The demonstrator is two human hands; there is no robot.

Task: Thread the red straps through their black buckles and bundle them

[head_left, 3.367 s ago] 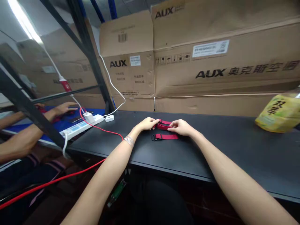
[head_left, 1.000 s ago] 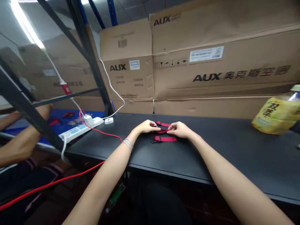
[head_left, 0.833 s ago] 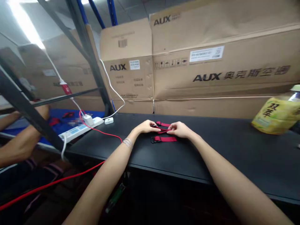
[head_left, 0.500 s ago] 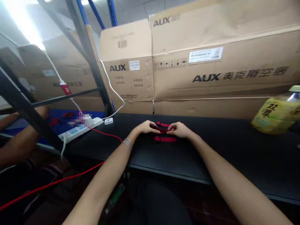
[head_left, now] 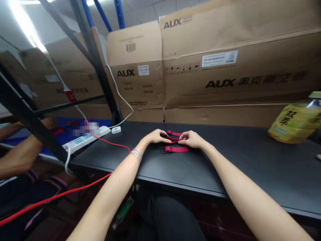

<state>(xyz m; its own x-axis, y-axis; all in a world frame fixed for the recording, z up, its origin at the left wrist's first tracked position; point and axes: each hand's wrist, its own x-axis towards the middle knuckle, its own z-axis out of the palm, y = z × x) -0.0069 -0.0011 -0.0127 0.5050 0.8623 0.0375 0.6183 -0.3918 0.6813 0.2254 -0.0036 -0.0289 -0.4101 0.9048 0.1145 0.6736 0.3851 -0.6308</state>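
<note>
Between my two hands a red strap [head_left: 173,139] is stretched sideways just over the black table. My left hand [head_left: 157,136] is closed on its left end, where a dark part shows at the fingertips. My right hand [head_left: 192,139] pinches the right end between thumb and fingers. Nearer to me lies a second red strap [head_left: 179,149] with a black buckle [head_left: 166,150] at its left end. Behind the held one rests another red strap [head_left: 173,133], partly hidden by it and by my fingers.
Large cardboard boxes [head_left: 225,97] stand along the back of the black table [head_left: 238,160]. A yellow-labelled bottle [head_left: 291,122] is at the right. On the left are a white power strip [head_left: 86,140], a small white charger [head_left: 116,130], a red cable [head_left: 75,190] and another person's arm [head_left: 20,154].
My hands and the held strap stay almost where they were. The picture has changed in brightness, and the near buckle shows more clearly. The other person's arm at the left has shifted slightly.
</note>
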